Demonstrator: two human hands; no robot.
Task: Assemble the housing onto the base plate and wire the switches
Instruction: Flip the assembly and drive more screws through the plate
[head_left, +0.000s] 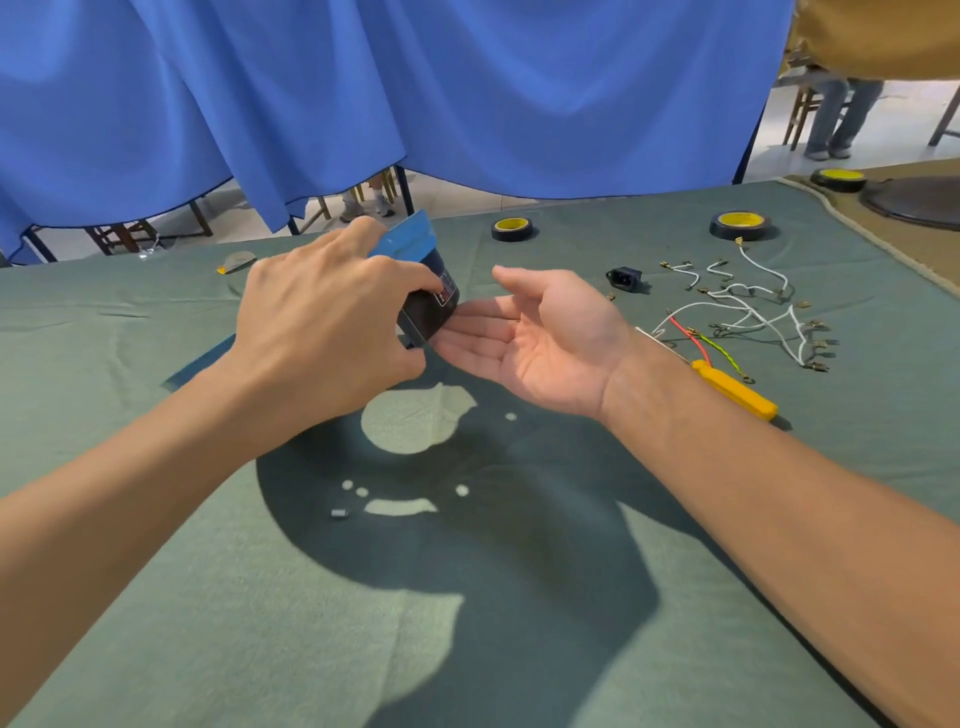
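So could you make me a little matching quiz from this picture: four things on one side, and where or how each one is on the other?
Things:
1 black housing
2 screwdriver
3 right hand
4 power socket

States:
A lying beside the right wrist
B gripped by the left hand
C open, palm up
D on the cloth, between right hand and white wires

Pairs: 1-B, 2-A, 3-C, 4-D.
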